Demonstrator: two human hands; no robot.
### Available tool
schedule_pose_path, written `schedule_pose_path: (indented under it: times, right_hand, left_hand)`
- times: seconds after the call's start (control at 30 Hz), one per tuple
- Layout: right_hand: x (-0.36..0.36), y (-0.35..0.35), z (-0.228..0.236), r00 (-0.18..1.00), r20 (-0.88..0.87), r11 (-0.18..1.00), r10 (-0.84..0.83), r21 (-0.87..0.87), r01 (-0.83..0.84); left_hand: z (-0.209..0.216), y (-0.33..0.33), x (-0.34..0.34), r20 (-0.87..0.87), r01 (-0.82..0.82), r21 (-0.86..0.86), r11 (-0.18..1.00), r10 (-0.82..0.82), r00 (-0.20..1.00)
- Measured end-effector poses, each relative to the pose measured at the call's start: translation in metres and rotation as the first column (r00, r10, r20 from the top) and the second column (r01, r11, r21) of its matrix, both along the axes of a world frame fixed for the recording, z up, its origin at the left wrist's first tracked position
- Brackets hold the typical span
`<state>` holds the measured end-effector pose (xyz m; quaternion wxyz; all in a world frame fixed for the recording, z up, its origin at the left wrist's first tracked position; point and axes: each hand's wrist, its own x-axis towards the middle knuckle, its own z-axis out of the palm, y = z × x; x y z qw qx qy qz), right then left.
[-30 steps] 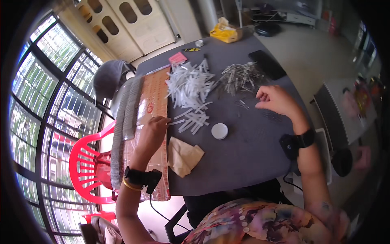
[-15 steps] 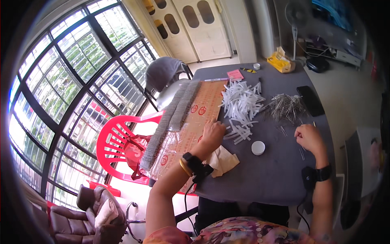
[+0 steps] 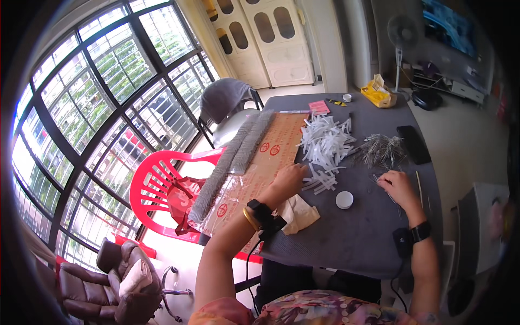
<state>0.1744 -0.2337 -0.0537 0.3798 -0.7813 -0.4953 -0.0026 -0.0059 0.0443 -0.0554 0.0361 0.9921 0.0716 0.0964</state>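
Note:
My left hand (image 3: pixel 291 180) is closed, fingertips pinched together, just left of a heap of short white plastic strips (image 3: pixel 326 140) and over the right edge of a brown cardboard sheet (image 3: pixel 276 142). Whatever it holds is too small to make out. Low over the table, my right hand (image 3: pixel 395 185) has its fingers drawn together beside a few loose thin metal pins (image 3: pixel 376 178). Whether one is between the fingertips is unclear. Farther back lies a tangled pile of such pins (image 3: pixel 383 151). A small round white container (image 3: pixel 344 200) stands between my hands.
Long grey ribbed bundles (image 3: pixel 222 172) lie along the cardboard. Near my left forearm is a beige cloth (image 3: pixel 299 214). A black phone (image 3: pixel 413 144) lies at the table's right edge, a yellow package (image 3: pixel 378 92) at the far corner. A red plastic chair (image 3: pixel 142 189) stands at left.
My right hand has moved left, to the loose pins near the metal pile. My left hand has shifted slightly toward the white strips. The whole view has shifted a little.

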Motion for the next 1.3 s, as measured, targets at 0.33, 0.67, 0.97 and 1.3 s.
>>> schedule_pose_path:
  times: [0.33, 0.67, 0.97, 1.3]
  right_hand:
    - [0.02, -0.001, -0.019, 0.981, 0.084, 0.936, -0.175, 0.322, 0.14]
    - [0.003, 0.01, -0.027, 0.987, -0.143, 0.994, 0.075, 0.093, -0.062]
    - [-0.005, 0.017, -0.026, 0.991, -0.128, 0.99, 0.04, 0.14, -0.022]
    - [-0.003, 0.026, -0.032, 0.847, -0.455, 0.929, 0.275, 0.352, -0.112]
  left_hand:
    - [0.023, -0.026, -0.005, 0.293, 0.014, -0.197, 0.98, 0.045, 0.955]
    - [-0.007, -0.131, -0.041, 0.214, -0.007, -0.741, 0.671, 0.246, 0.945]
    - [0.008, -0.129, -0.053, 0.254, 0.181, -0.173, 0.968, -0.134, 0.958]
    - [-0.025, -0.121, -0.042, 0.143, 0.165, -0.985, -0.039, 0.338, 0.93]
